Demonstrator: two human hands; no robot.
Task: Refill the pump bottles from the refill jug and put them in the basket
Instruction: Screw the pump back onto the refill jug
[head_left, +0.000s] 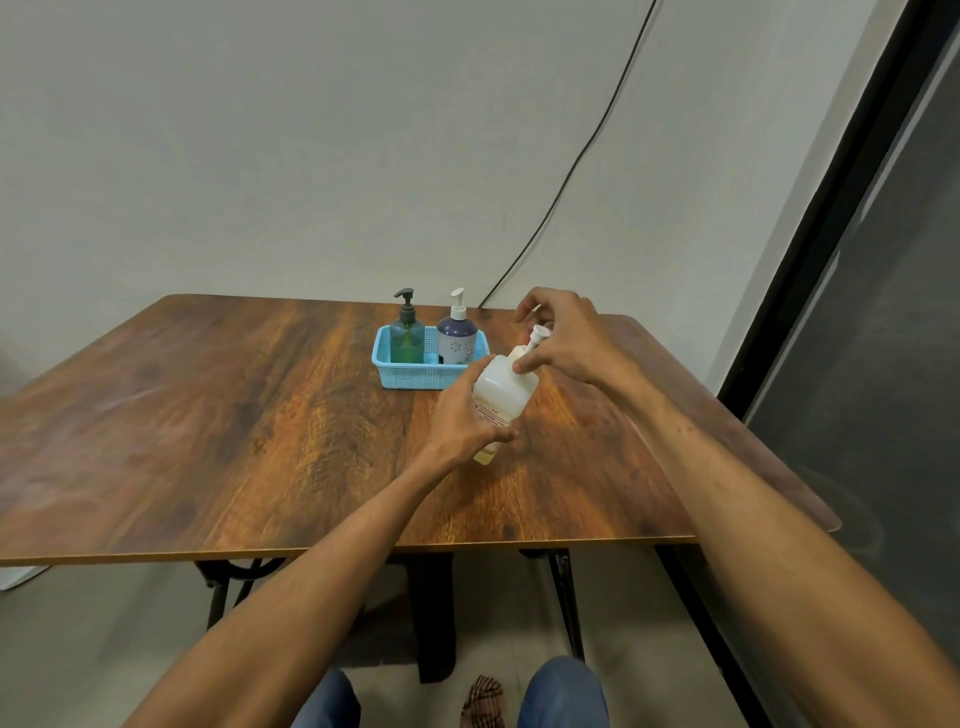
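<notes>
A blue plastic basket (415, 376) stands at the far middle of the wooden table (260, 405). Inside it stand a green pump bottle (407, 338) on the left and a purple-and-white pump bottle (457, 338) on the right. Just right of the basket, my left hand (462, 421) grips the body of a white pump bottle (504, 392), tilted away from me above the table. My right hand (561, 338) pinches its white pump head (537, 335) at the collar. No refill jug is in view.
A black cable (571, 171) runs down the wall behind the table's far edge. A dark framed panel (857, 312) stands close along the right. My knees and a checked cloth (483, 701) lie below the near edge.
</notes>
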